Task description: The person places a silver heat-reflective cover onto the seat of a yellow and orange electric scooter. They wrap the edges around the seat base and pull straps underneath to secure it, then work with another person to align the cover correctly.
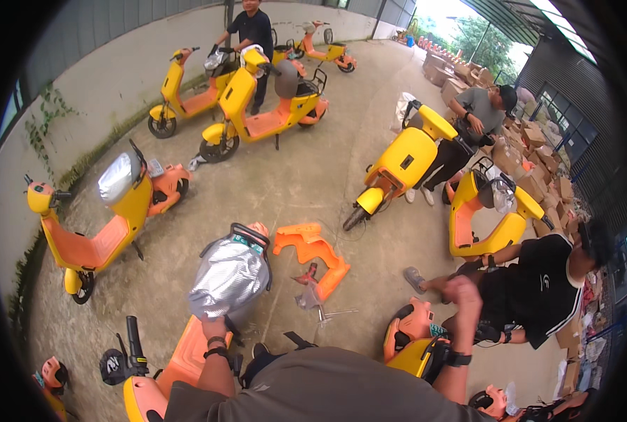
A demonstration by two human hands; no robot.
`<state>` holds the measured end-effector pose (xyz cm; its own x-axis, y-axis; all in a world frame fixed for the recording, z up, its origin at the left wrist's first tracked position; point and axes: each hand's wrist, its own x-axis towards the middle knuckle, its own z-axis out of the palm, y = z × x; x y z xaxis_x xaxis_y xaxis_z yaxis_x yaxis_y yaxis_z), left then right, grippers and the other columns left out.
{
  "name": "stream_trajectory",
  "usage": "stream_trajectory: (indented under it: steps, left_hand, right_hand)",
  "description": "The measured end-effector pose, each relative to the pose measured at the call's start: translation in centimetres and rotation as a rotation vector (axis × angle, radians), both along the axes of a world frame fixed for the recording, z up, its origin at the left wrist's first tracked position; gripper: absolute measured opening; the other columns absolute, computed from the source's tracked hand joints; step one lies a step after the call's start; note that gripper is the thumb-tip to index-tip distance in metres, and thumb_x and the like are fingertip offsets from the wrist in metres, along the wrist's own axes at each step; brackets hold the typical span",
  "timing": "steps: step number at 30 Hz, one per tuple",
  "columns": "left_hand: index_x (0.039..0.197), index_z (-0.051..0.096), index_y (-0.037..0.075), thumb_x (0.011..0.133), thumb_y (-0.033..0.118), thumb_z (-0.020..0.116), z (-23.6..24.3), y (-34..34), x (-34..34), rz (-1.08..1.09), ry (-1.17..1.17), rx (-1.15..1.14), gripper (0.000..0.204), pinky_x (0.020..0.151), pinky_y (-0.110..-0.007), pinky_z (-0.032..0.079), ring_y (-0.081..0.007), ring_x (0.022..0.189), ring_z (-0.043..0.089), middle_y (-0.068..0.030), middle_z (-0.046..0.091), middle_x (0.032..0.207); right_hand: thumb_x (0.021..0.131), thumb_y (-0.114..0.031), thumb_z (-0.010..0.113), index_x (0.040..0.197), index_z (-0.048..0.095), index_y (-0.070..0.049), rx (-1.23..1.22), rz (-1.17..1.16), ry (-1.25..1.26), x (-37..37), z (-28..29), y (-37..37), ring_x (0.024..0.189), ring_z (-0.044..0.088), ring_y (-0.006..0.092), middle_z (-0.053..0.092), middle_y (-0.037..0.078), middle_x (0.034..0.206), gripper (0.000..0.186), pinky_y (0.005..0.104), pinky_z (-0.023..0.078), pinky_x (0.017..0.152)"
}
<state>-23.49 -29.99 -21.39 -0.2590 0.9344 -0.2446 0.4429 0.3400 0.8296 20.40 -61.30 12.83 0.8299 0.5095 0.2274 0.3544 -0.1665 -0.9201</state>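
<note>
Left hand (213,328), at seven o'clock, grasped the lower edge of a foil-wrapped seat (229,278) above an orange scooter body (187,359). Right hand (463,290), at four o'clock, was raised and clenched, its contents indiscernible. Farther, at twelve o'clock: loose orange panel (313,253) on concrete, beyond it yellow scooters (264,105).

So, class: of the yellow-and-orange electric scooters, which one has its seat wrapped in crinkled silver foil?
The scooter directly in front of the wearer, its foil-wrapped seat under the left hand. The scooter at left has foil on its front only.
</note>
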Motion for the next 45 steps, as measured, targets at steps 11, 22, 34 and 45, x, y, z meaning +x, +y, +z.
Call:
stream_trajectory:
  steps: [11,22,34,45]
  left_hand:
    - [0.112,0.055,-0.003,0.064,0.016,0.073,0.9,0.6,-3.2,-0.136,0.066,-0.279,0.055,0.083,-0.032,0.047,-0.0255,0.094,0.06,-0.0169,0.062,0.105]
    - [0.101,0.062,-0.004,0.07,0.028,0.068,-3.4,1.2,-5.8,0.056,0.022,-0.301,0.046,0.087,-0.035,0.045,-0.0289,0.099,0.059,-0.0195,0.062,0.103]
    - [0.077,0.06,-0.004,0.076,0.025,0.067,-13.2,2.2,-7.5,0.362,-0.138,-0.525,0.03,0.036,-0.033,0.042,-0.0187,0.042,0.053,-0.0099,0.06,0.066]
    - [0.068,0.057,-0.001,0.071,0.001,0.064,-9.4,3.1,-3.9,0.664,-0.467,-0.505,0.008,0.031,-0.03,0.039,-0.021,0.039,0.052,-0.0103,0.056,0.057]
  right_hand:
    - [0.076,-0.023,0.061,0.106,0.056,-0.006,-0.956,0.162,0.178,-8.9,-22.3,-1.4,0.082,0.054,0.0248,0.055,0.012,0.087,0.035,0.0351,0.042,0.072]
    - [0.084,-0.024,0.056,0.101,0.056,-0.007,-0.843,0.223,0.543,-9.0,-16.3,2.5,0.077,0.054,0.017,0.057,0.006,0.087,0.024,0.0289,0.045,0.069]
    - [0.088,-0.023,0.053,0.1,0.055,-0.003,-0.732,0.294,0.715,-6.0,-17.8,5.9,0.073,0.056,0.0141,0.058,0.005,0.085,0.023,0.0271,0.046,0.066]
    - [0.087,-0.028,0.053,0.104,0.055,-0.004,-0.636,0.122,0.633,-5.8,-17.6,6.3,0.078,0.056,0.0155,0.058,0.006,0.09,0.03,0.0288,0.046,0.07]
